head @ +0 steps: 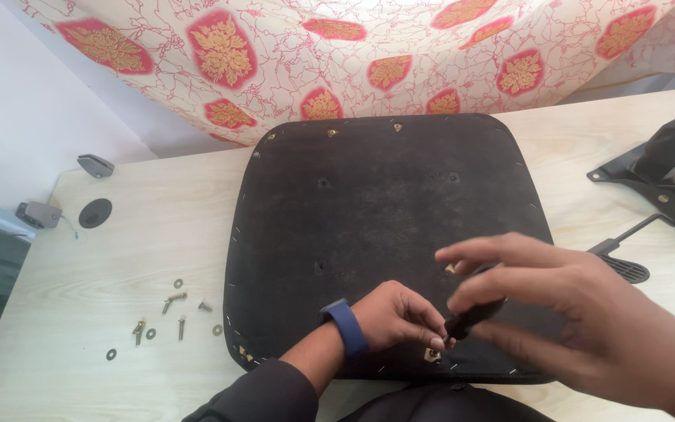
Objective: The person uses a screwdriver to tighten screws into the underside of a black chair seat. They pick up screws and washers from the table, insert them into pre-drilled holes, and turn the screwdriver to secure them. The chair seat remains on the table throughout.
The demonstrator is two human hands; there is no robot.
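Pale wood-grain table [119, 258] fills the view, and a big black rounded-square chair seat base [369, 203], turned underside up, lies at its middle.

At the seat's near edge, the left hand [396, 316] (a blue band on its wrist) pinches its fingertips together just above a small brass-coloured metal fitting [432, 355] set in the black surface; what it pinches is too small to make out. Touching those fingertips from the right is the dark tip of a black-handled tool [474, 316], most likely a screwdriver, which the right hand [564, 312] grips loosely, fingers spread over the handle.

Left of the seat, on the bare wood, lies a scatter of small brass bolts and flat washers [167, 309], loose and well apart from the hands. Several holes in the seat's underside show no hardware in them, so judging from that the fastening work looks only partly done, with most pieces not yet placed.

Right of the seat rests a black metal chair mechanism with a lever [666, 180], detached. Farther left sit two small grey plastic caps and a dark disc [95, 212]. Beyond the seat hangs a cream cloth with red and gold floral patches [337, 47].
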